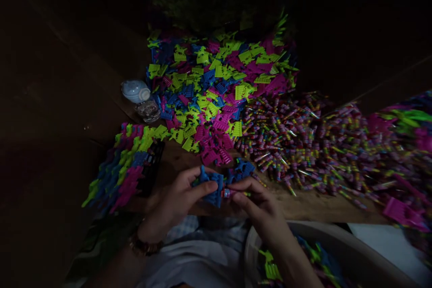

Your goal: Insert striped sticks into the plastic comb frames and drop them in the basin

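My left hand [189,189] is closed around a blue ridged plastic piece [212,195], thumb pressed on its face. Between the thumb and fingers of my right hand [253,198] is a small pink candy tube [228,193] with coloured contents, its end meeting the right edge of the blue piece. How far the tube sits inside that piece I cannot tell. Just behind my fingers, another blue plastic piece [241,168] lies on the wooden board [178,155].
Loose yellow, blue and pink plastic pieces [216,72] are heaped behind the board. Candy tubes [303,144] pile up on the right. Stacked pieces [124,162] stand left, near a pale bottle [135,91]. A tub [251,243] with more pieces sits below my right forearm.
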A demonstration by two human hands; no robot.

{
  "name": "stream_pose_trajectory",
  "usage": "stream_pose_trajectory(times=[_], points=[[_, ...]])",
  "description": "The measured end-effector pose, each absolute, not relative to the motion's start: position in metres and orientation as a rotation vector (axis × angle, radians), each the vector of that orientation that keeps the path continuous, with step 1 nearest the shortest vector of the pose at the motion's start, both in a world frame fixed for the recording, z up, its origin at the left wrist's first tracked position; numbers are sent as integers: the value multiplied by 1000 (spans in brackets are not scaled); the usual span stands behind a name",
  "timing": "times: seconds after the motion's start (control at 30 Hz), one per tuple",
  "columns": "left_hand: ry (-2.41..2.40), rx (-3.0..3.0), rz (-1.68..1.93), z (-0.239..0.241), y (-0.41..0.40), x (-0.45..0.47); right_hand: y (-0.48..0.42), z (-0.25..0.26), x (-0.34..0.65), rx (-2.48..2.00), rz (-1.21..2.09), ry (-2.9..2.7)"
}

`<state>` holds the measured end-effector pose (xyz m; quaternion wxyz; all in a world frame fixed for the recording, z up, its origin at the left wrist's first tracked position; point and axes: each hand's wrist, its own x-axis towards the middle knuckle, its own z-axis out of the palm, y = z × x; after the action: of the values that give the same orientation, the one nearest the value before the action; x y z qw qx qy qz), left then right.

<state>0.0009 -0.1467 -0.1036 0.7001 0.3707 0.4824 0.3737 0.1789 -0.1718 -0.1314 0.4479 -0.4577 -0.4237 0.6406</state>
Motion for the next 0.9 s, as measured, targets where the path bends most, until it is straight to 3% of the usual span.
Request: stream_pose_trajectory(times=[0.13, 0.33, 0.5, 0.63, 0.9], points=[[1265, 1067, 848, -113, -150, 4, -175, -140, 179, -1242, 1384, -1270], [1434, 1549, 806, -164, -135, 11, -163, -166, 208, -1403, 1230, -1577], [1549, 2240, 641, -194, -104, 10, -157, -169, 245, -1720, 430, -2016], [1469, 2392, 600, -202, -92, 4, -151, -168, 265, -1967, -153, -2071], [1485, 2226, 680, -216, -96, -2, -132, -173, 279, -1964, -277, -2474]])
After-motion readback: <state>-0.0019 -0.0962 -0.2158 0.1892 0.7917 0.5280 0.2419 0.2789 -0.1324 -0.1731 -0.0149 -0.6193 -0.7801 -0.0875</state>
